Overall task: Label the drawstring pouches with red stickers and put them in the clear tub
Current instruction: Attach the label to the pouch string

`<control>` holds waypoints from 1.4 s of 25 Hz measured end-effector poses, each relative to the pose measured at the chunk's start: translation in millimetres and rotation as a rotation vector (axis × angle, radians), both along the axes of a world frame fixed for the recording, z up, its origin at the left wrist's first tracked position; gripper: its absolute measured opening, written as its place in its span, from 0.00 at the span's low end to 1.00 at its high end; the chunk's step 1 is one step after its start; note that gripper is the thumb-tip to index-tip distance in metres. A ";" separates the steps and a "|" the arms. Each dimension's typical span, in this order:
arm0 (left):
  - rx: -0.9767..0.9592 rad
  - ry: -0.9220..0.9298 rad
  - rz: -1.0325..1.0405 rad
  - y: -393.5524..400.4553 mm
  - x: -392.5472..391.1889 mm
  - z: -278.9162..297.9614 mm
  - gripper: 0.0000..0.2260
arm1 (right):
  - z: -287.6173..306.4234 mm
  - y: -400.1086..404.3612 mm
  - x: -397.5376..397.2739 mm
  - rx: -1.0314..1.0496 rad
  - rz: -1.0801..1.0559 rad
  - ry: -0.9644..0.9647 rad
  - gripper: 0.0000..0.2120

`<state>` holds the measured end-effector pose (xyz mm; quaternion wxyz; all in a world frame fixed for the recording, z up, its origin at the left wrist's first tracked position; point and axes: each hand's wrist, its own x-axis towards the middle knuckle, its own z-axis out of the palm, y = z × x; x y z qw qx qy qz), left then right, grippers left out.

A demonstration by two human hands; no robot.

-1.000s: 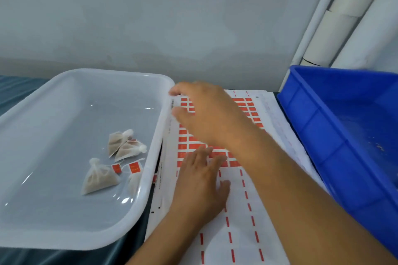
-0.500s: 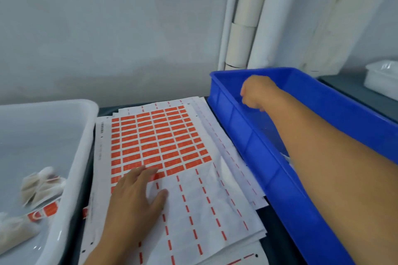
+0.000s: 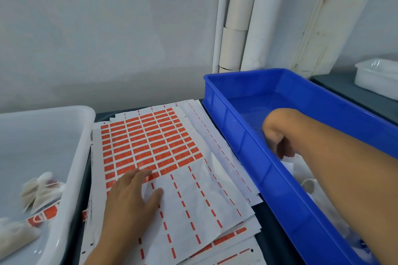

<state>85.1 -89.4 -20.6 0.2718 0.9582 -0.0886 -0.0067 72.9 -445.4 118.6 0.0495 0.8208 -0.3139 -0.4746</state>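
Note:
My left hand [image 3: 131, 198] lies flat, fingers straight, on a sheet of red stickers [image 3: 150, 140] in the middle of the table. My right hand [image 3: 277, 135] reaches down into the blue bin [image 3: 254, 157], fingers curled downward just above white drawstring pouches [image 3: 308, 183]. The bin wall and my own wrist hide the fingertips, so a grip cannot be made out. The clear tub [image 3: 81, 135] stands at the left and holds several pouches [image 3: 41, 189], some showing red stickers.
More sticker sheets are stacked under the top one. White pipes [image 3: 234, 17] run up the wall behind the blue bin. A small white tub [image 3: 377, 75] sits on a dark surface at the far right.
My right hand swung from over the sticker sheet by the clear tub across to the blue bin and dipped down inside it. The view turned right. My left hand stayed on the sheet.

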 end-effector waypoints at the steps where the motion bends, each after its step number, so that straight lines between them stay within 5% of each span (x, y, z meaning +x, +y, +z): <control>1: 0.000 -0.002 -0.002 -0.3 -0.3 0.9 0.28 | 2.4 2.8 -0.5 -0.057 0.041 0.050 0.16; 6: -0.007 0.000 -0.015 -0.1 0.8 1.5 0.28 | 9.3 10.0 2.8 -0.171 0.079 -0.052 0.09; 16: -0.054 -0.025 -0.013 -0.8 0.1 -2.3 0.28 | 81.3 72.7 45.4 -0.254 0.220 -1.059 0.13; 19: -0.146 -0.051 -0.005 -4.1 -4.6 4.4 0.29 | 104.8 115.0 49.3 -0.120 0.293 -1.282 0.03; 24: -0.602 -0.146 0.071 -4.8 -9.7 22.4 0.24 | 71.3 174.0 31.6 0.309 0.440 -1.196 0.13; 28: -0.970 -0.012 -0.037 2.6 -8.4 30.9 0.24 | 11.4 198.5 18.7 0.730 0.464 -1.070 0.12; 31: -0.844 0.028 -0.118 1.8 -7.5 28.8 0.25 | -25.2 202.0 15.2 0.880 0.433 -1.016 0.07; 35: -0.721 0.024 -0.112 -3.3 -9.0 24.0 0.23 | -54.8 193.6 15.0 0.954 0.272 -1.199 0.03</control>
